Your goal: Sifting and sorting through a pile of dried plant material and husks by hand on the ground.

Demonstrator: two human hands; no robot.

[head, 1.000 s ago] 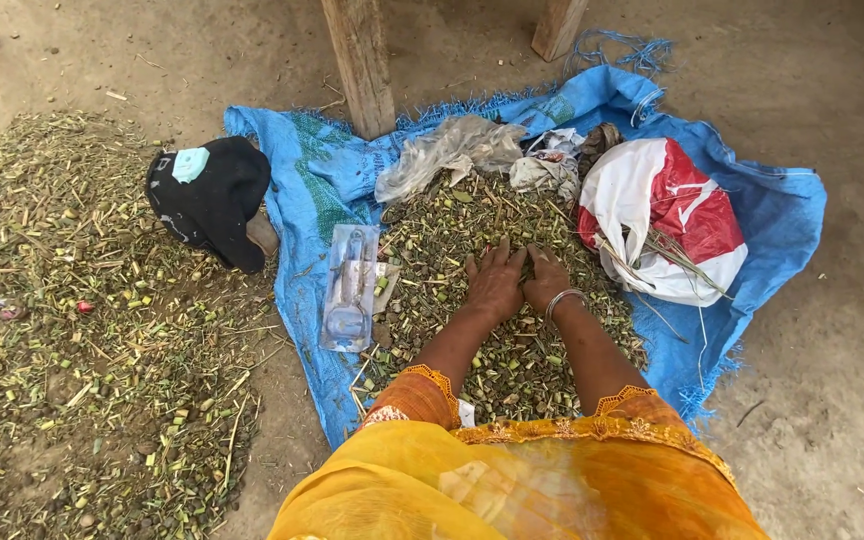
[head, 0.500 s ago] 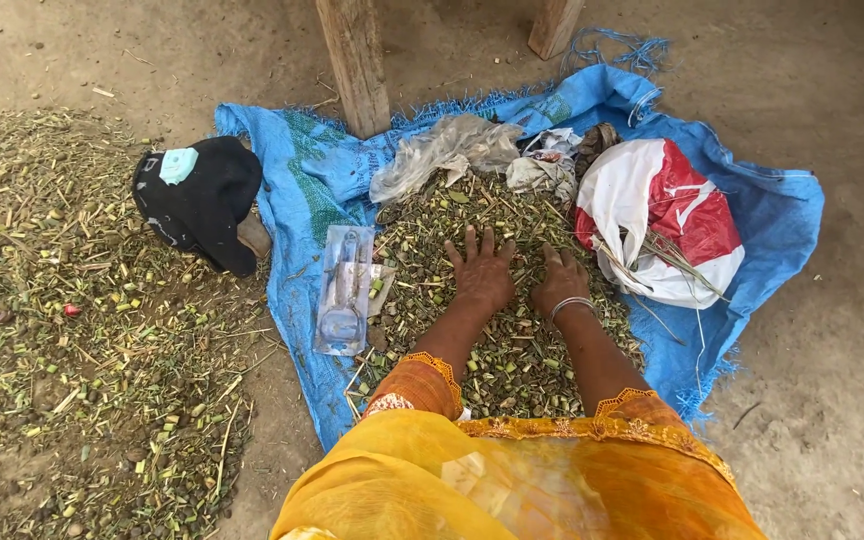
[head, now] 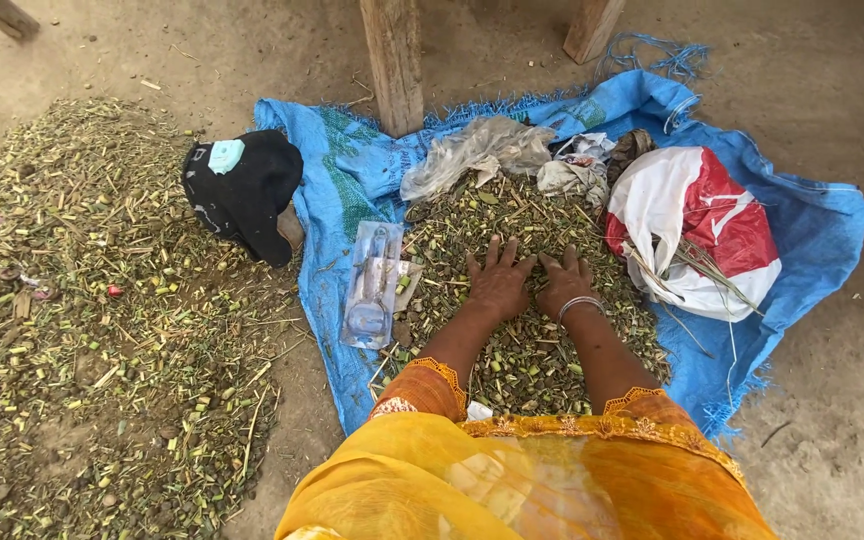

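One blue tarp (head: 802,215) on dirt floor (head: 832,430)

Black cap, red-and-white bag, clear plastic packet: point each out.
black cap (head: 247,195), head view, on its crown.
red-and-white bag (head: 697,230), head view, mid bag.
clear plastic packet (head: 372,285), head view, middle of the wrapper.

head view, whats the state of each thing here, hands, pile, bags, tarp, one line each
left hand: flat, fingers spread, palm down on the pile
right hand: flat, palm down on the pile, beside the left
chopped plant pile: heaped on the tarp
blue tarp: spread on the ground, rumpled
red and white bag: lying crumpled on the tarp
clear packet: flat on the tarp edge
black cloth: bunched on the ground
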